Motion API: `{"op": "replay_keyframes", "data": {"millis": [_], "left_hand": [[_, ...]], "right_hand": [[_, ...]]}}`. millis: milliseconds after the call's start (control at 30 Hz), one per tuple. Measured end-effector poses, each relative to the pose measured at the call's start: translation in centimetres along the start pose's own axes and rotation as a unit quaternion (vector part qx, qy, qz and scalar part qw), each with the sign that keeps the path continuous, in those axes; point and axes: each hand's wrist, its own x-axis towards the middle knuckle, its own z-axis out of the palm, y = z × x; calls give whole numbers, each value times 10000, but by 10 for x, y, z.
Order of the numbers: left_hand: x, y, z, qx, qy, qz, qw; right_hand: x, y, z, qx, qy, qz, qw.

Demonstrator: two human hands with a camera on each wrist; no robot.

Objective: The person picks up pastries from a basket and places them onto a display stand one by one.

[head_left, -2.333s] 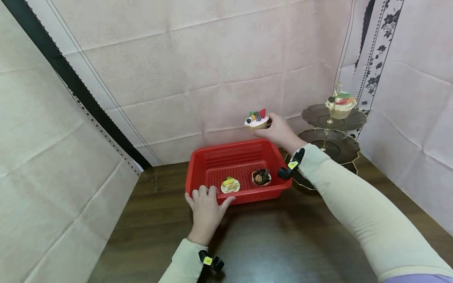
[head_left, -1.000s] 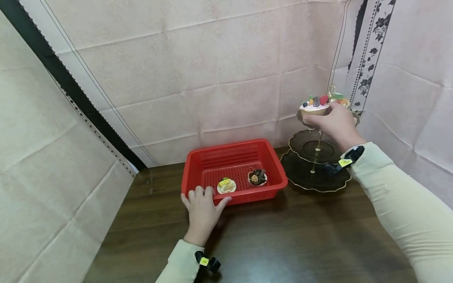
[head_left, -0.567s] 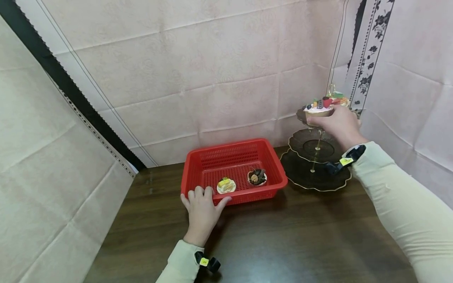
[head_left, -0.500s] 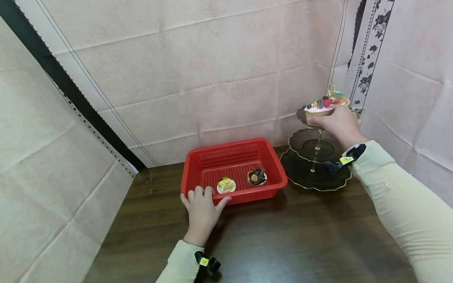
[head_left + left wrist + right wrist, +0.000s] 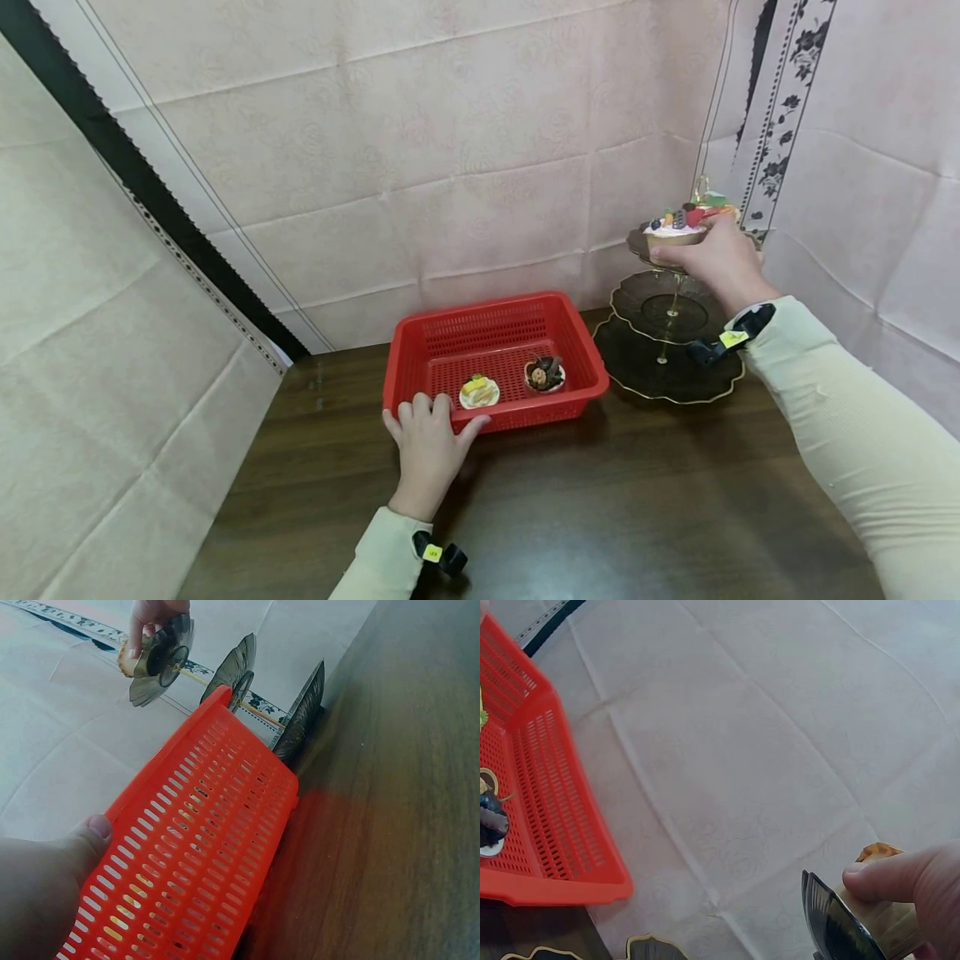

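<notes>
Setting cupcake (image 5: 672, 231) flat on stand's top tier (image 5: 639, 242), right hand (image 5: 722, 260) fingers clamped round cup, left hand (image 5: 431, 439) fingers curling over basket (image 5: 577, 340) rim, steadying.

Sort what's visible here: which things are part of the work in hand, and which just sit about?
In hand:
right hand holding fruit-topped cupcake at the top of the three-tier stand
left hand gripping red basket
yellow-topped cake and chocolate cake in the basket

Lying about:
wooden table
pink cloth backdrop
</notes>
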Motion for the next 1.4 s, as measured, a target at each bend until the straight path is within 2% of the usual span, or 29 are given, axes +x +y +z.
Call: {"op": "replay_keyframes", "data": {"millis": [233, 967, 1400], "left_hand": [[0, 0, 1, 25, 37, 38, 10000], [0, 0, 1, -10, 63, 55, 10000], [1, 0, 1, 44, -21, -1, 10000]], "right_hand": [[-2, 1, 0, 153, 69, 63, 9998], [0, 3, -1, -207, -134, 73, 9997], [-1, 5, 3, -392, 104, -79, 9991]]}}
